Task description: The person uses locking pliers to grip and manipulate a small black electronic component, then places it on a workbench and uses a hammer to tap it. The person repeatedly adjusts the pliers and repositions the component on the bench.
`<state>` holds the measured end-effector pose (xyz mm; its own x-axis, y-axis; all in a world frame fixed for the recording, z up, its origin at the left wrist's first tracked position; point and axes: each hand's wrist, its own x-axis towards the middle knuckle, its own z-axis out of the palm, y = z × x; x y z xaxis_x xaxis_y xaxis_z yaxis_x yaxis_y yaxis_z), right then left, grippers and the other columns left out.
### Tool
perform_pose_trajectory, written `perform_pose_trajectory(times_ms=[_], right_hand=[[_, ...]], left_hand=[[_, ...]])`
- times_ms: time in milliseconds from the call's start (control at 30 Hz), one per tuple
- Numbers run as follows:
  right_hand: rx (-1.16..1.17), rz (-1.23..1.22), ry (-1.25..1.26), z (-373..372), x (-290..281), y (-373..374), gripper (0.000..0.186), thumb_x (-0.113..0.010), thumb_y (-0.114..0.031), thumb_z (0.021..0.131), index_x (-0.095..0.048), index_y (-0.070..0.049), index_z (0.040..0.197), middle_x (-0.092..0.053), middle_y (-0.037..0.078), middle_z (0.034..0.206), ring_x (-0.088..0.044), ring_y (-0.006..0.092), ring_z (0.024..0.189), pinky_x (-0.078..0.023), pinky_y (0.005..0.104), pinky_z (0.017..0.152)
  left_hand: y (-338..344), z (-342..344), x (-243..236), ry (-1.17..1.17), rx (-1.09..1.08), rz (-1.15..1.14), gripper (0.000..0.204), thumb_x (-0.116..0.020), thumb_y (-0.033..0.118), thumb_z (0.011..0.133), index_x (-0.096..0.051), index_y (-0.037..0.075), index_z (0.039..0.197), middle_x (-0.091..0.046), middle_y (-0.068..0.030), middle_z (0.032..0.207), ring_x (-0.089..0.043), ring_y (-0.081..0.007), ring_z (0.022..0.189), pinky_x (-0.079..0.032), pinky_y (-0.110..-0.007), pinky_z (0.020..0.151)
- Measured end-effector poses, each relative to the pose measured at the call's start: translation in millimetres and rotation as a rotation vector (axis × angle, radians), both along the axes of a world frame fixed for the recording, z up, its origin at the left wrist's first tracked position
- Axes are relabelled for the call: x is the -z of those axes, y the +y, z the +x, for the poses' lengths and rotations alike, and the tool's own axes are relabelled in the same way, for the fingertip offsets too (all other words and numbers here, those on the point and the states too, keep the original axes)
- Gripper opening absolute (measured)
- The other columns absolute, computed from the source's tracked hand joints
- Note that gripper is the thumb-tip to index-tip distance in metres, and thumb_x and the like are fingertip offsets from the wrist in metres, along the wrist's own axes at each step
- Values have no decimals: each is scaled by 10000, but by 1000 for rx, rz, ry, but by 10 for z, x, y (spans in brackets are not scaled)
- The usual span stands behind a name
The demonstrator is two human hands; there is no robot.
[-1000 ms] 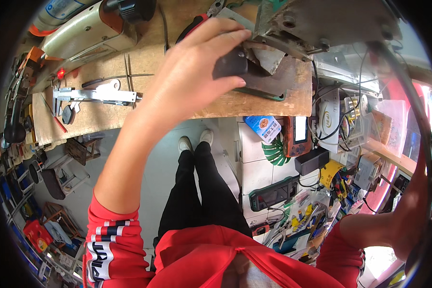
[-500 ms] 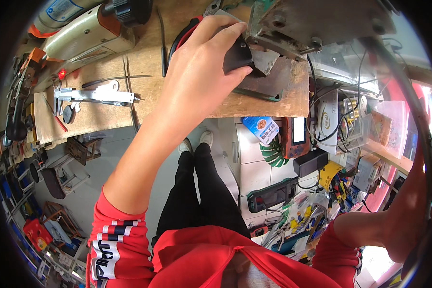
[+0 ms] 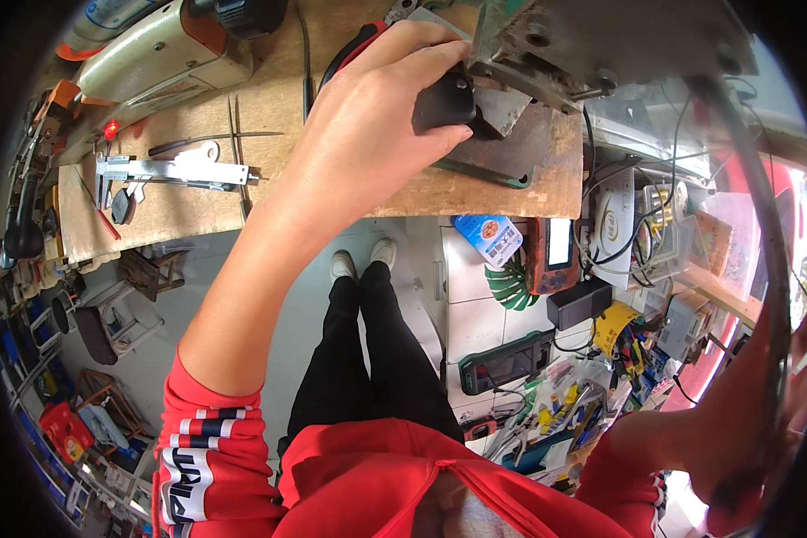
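My left hand (image 3: 368, 117) reaches over the wooden bench and is closed on a black block-like piece (image 3: 446, 100), thumb on its near side. The piece sits beside a metal block (image 3: 502, 109) at the base of a bench press (image 3: 601, 45); its far side is hidden under my fingers. A red-and-black curved handle (image 3: 354, 56) shows just beyond my knuckles. At the far right, my right hand (image 3: 749, 430) is dark and partly blurred against the press's long curved lever (image 3: 767, 179). Its fingers appear to wrap round the lever.
On the bench's left lie a caliper (image 3: 179, 172), thin files (image 3: 235, 143) and a beige machine (image 3: 152, 67). Right of the bench, a lower white surface holds a blue packet (image 3: 486, 235), an orange handheld device (image 3: 551, 255), a dark tablet-like device (image 3: 507, 361) and many hand tools (image 3: 565, 412).
The lever's lower part has swung left and inward, with my right hand shifting along. My left hand stays on the black piece; the view has shifted slightly.
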<state>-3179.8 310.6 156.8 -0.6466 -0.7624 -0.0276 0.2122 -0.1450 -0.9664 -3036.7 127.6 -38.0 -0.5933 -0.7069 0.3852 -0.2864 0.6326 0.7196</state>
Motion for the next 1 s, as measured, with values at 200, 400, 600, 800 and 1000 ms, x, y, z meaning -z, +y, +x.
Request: perform_pose_trajectory(times_ms=[200,400,600,800,1000], right_hand=[[174,147,532,126,956,40,779,-523,-413,870,-186,-20,1452,-305,280,1424,-416,356,1260,-304,496,1058],[-147,326,164,177,1241,373,1037,-620,-423,827,96,-4,1448,-619,251,947,-640,276,716,-525,372,686],[-175,238,276,143,1571,272,917,-521,-304,878,123,63,1417,-608,146,662,-572,188,513,-480,276,500],[-156,160,378,120,1825,198,926,-536,-329,885,99,85,1416,-576,112,607,-491,127,464,-419,234,470],[-186,179,273,-46,1597,287,962,-551,-388,877,90,77,1423,-569,103,578,-506,138,448,-412,235,469]], left_hand=[[21,31,-174,-91,17,75,513,-747,109,699,-552,-51,1146,-533,-139,1166,-551,-314,1057,-460,-337,886],[44,49,-188,-57,34,51,502,-743,122,713,-548,-48,1143,-519,-144,1154,-545,-321,1057,-465,-342,877],[87,61,-26,-20,-12,-3,499,-749,101,694,-560,-42,1133,-534,-135,1158,-555,-308,1045,-464,-335,875],[96,29,63,-2,-47,-33,498,-756,80,674,-573,-35,1123,-549,-125,1163,-565,-294,1032,-463,-328,874],[199,-115,58,18,-120,-51,499,-762,59,655,-586,-29,1113,-563,-116,1168,-576,-280,1019,-462,-321,872]])
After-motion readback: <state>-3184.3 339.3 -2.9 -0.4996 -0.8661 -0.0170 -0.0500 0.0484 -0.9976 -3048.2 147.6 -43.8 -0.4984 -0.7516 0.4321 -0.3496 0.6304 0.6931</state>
